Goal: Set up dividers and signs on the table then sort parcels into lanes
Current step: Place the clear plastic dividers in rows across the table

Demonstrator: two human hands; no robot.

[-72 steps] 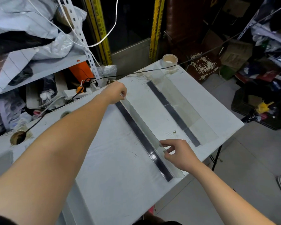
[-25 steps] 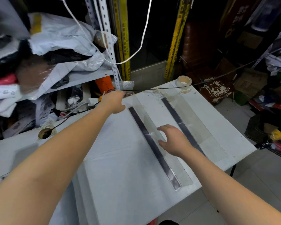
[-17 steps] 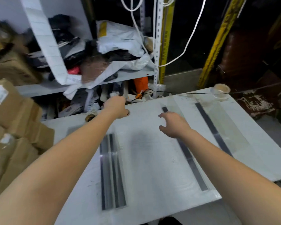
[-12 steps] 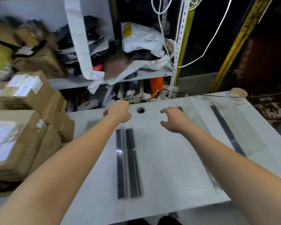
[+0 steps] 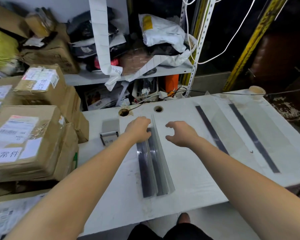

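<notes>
— Both hands have come across from the laid strips to the stacked dividers point(image 5: 153, 163), haven't they?
— Yes. The left hand point(image 5: 139, 129) has settled on the stack's far end, fingers curled over it. The right hand point(image 5: 180, 134) has drawn in just beside the upright clear wall.
— Is the right hand holding anything?
— No. Its fingers and thumb are curved and spread apart, with nothing between them. Whether it touches the tabletop I cannot tell.
— Where does the stack lie?
— Lengthwise at the middle of the white table point(image 5: 189, 191), its dark base strips side by side and its near end close to the front edge.
— Any others laid out?
— Two, to the right and well apart from the stack: the inner divider point(image 5: 212, 130) and the outer divider point(image 5: 253, 139), roughly parallel.
— Signs and parcels?
— A small sign holder point(image 5: 109, 135) stands just left of the left hand. The cardboard parcels point(image 5: 26, 135) are piled at the table's left end, and a tape roll point(image 5: 256, 90) sits at the far right corner.
</notes>
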